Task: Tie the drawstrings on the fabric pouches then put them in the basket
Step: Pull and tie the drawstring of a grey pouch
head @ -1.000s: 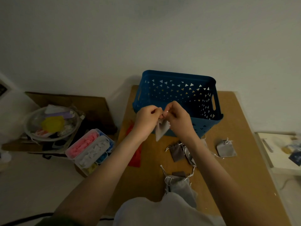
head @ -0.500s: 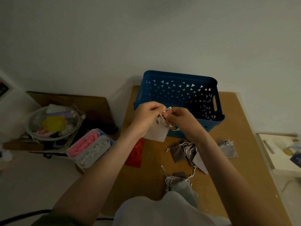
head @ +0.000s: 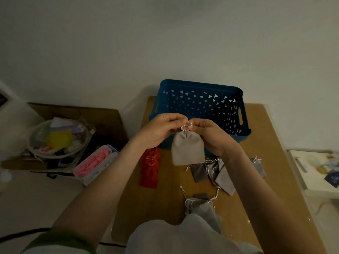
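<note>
At the centre of the frame the left hand (head: 162,130) and the right hand (head: 211,136) meet fingertip to fingertip. Each pinches the thin white drawstring (head: 185,127) at the gathered neck of a pale grey fabric pouch (head: 189,150). The pouch hangs free below them, in front of the near wall of the dark blue plastic basket with triangular holes (head: 201,86) at the upper middle. A small loop of cord shows between the thumbs, so I judge the knot is being formed and is not yet drawn tight (the cord ends themselves are too small to follow). The main risk from here is a slip: the cord is thin, and if either pinch loosens before the loop is pulled through, the knot would fall apart and the neck would spread open. Pulling unevenly could also jam the cord into a tangle. Lower down, on the brown wooden bench (head: 266,136), lie a red fabric pouch (head: 149,169) left of centre and several darker grey pouches (head: 199,172) at lower right. Their loose cords cross one another and could snag when one is lifted.
</note>
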